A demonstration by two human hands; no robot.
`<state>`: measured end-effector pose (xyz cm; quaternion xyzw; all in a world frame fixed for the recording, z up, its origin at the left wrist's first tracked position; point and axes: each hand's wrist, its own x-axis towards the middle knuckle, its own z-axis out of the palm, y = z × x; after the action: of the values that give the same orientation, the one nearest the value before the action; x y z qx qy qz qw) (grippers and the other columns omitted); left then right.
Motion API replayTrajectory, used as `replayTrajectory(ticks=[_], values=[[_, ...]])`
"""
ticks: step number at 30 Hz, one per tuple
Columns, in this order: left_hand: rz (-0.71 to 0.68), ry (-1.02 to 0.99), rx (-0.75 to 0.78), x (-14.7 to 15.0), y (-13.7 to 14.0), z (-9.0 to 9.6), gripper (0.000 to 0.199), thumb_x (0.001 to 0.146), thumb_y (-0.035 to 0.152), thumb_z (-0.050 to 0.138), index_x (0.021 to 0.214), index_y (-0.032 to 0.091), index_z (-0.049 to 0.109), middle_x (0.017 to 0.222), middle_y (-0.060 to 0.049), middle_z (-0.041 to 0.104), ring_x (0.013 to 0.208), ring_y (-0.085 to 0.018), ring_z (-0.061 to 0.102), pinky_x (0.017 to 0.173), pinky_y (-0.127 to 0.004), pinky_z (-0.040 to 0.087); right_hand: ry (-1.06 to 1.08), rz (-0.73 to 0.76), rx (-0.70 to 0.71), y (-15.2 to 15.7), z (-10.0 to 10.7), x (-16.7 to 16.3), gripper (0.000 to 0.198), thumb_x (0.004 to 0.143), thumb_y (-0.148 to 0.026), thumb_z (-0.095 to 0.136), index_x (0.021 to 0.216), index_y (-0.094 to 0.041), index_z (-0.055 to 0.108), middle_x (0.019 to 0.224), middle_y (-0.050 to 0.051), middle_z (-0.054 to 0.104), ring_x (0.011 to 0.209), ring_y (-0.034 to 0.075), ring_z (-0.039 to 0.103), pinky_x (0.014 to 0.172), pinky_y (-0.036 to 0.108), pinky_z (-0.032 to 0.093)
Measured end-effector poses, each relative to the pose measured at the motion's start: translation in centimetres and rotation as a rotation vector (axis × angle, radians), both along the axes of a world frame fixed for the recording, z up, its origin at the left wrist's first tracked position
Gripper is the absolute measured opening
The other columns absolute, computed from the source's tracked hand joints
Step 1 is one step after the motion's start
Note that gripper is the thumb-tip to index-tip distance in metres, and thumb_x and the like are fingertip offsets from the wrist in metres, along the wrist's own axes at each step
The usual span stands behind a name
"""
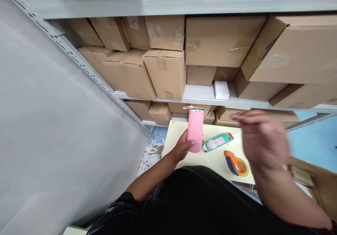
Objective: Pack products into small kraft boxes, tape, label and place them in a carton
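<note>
Shelving (197,92) packed with cartons, bottle's 12 o'clock: limits forward reach. Table (172,136) beneath. Right hand (263,140), 3 o'clock: half-curled; blur hides any contents. Left hand (183,146), 7 o'clock: wrapped round pink bottle (196,128), held aloft. Low grip, smooth wall: could tip, slip. Box (217,141), 4 o'clock, and tape dispenser (233,161) beyond obstruct set-down.

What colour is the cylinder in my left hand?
Pink; the cylinder shows best in the head view.

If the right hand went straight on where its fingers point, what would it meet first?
Probably the pink bottle in the left hand, near its top, though the depth is unclear.
</note>
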<state>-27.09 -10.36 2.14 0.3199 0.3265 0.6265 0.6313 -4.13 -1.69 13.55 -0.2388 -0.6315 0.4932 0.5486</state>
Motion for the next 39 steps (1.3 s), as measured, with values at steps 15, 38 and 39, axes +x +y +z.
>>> replayTrajectory(ticks=[15, 38, 39], values=[[0.023, 0.224, 0.101, 0.8, 0.3, -1.3, 0.083, 0.077, 0.059, 0.084, 0.142, 0.022, 0.048, 0.144, -0.018, 0.053, 0.123, -0.031, 0.059, 0.101, -0.045, 0.052, -0.055, 0.085, -0.532, -0.2, -7.8, -8.5, 0.064, 0.064, -0.051, 0.091, 0.112, -0.026, 0.057, 0.100, 0.003, 0.069, 0.085, 0.022, 0.065, 0.072, 0.035, 0.056], [-0.035, 0.214, -0.035, 1.2, -0.8, -1.5, 0.069, 0.076, 0.047, 0.086, 0.133, 0.017, 0.059, 0.122, -0.013, 0.068, 0.108, -0.030, 0.067, 0.092, -0.043, 0.055, -0.047, 0.232, -0.563, -0.6, -9.3, -7.9, 0.053, 0.078, -0.059, 0.074, 0.118, -0.026, 0.059, 0.102, 0.005, 0.071, 0.080, 0.023, 0.064, 0.060, 0.033, 0.052], [-0.096, 0.149, -0.040, 1.1, -0.9, -1.5, 0.067, 0.078, 0.049, 0.084, 0.131, 0.016, 0.060, 0.119, -0.015, 0.069, 0.106, -0.032, 0.069, 0.091, -0.045, 0.055, -0.052, 0.297, -0.593, -0.6, -9.1, -7.6, 0.052, 0.080, -0.060, 0.070, 0.118, -0.026, 0.060, 0.101, 0.005, 0.071, 0.074, 0.023, 0.063, 0.054, 0.032, 0.049]])
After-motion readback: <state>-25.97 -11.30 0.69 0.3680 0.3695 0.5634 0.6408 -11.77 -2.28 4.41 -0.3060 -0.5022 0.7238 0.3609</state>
